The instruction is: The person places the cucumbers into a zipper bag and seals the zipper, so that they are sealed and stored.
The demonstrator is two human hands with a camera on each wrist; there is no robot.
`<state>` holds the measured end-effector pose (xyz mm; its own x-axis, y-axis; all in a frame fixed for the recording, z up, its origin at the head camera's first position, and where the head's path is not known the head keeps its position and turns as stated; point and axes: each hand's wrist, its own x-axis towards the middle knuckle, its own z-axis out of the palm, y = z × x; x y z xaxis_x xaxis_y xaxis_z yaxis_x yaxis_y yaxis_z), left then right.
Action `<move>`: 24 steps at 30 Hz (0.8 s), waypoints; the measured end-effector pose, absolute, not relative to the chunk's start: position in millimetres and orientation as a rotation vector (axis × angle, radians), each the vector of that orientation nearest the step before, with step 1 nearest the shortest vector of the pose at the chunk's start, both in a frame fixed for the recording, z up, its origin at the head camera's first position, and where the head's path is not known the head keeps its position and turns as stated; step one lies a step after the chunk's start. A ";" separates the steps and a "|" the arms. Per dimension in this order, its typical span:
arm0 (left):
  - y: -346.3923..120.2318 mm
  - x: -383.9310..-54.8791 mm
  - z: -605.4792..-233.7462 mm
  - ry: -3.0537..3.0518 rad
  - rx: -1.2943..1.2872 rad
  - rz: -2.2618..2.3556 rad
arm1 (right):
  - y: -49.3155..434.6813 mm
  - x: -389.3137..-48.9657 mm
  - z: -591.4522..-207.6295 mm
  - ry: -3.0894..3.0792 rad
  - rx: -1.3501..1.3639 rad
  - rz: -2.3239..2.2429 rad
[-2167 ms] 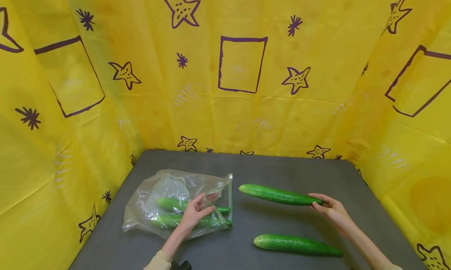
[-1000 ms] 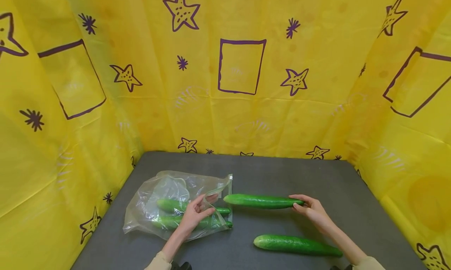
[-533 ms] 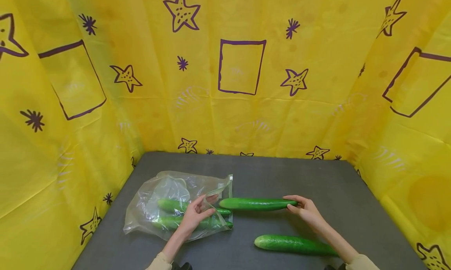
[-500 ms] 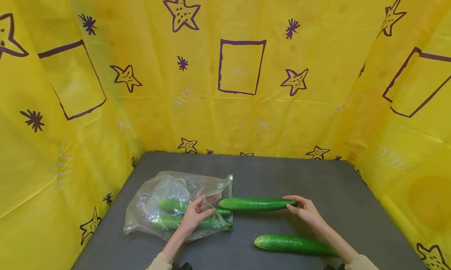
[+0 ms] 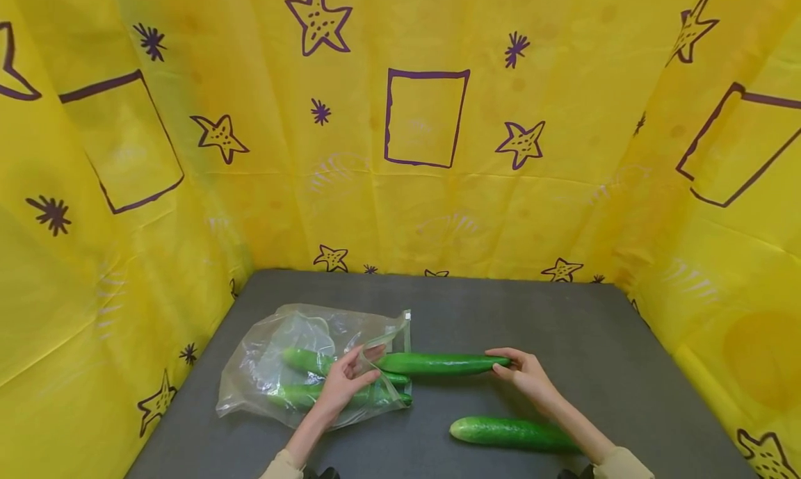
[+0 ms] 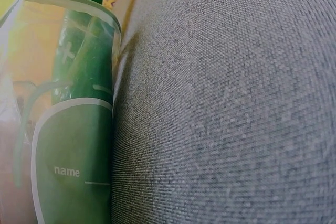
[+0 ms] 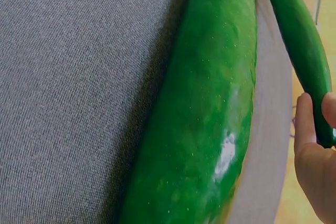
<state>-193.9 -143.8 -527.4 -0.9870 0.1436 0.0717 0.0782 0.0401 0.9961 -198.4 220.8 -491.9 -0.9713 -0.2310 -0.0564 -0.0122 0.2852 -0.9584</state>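
Observation:
In the head view, my left hand (image 5: 341,385) holds back the mouth edge of a clear zip bag (image 5: 250,368). Two cucumbers lie inside the bag, an upper one (image 5: 303,359) and a lower one (image 5: 294,395). My right hand (image 5: 526,375) pinches the dark right end of another cucumber (image 5: 432,363), whose pale end sits in the bag's mouth beside my left fingers. The right wrist view catches this held cucumber (image 7: 302,35) too, with my thumb and fingers at its tip. Printed "name" lettering shows on the bag (image 6: 68,150) in the left wrist view.
One more cucumber (image 5: 507,432) lies on the grey table (image 5: 488,312), partly behind my right forearm; it fills the middle of the right wrist view. Yellow curtains (image 5: 432,215) with drawn stars enclose the table's back and sides.
My right hand has moved left with its cucumber, bringing the pale end from right of the bag into its mouth. My left hand and the bag have stayed nearly in place.

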 end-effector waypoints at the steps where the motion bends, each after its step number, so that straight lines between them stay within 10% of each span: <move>1: -143.8 -193.5 -527.0 2.228 0.231 2.132 | 219.8 -198.8 -492.4 2.364 -0.238 -1.763; 24: -143.6 -193.4 -525.5 2.185 0.231 2.160 | 182.1 -208.8 -502.8 2.372 -0.232 -1.811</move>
<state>-193.4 -143.6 -525.5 -0.9870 0.1483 0.0622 0.0639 0.0065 0.9979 -208.8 182.1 -502.8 -0.9771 -0.2114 -0.0234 -0.0331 0.2598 -0.9651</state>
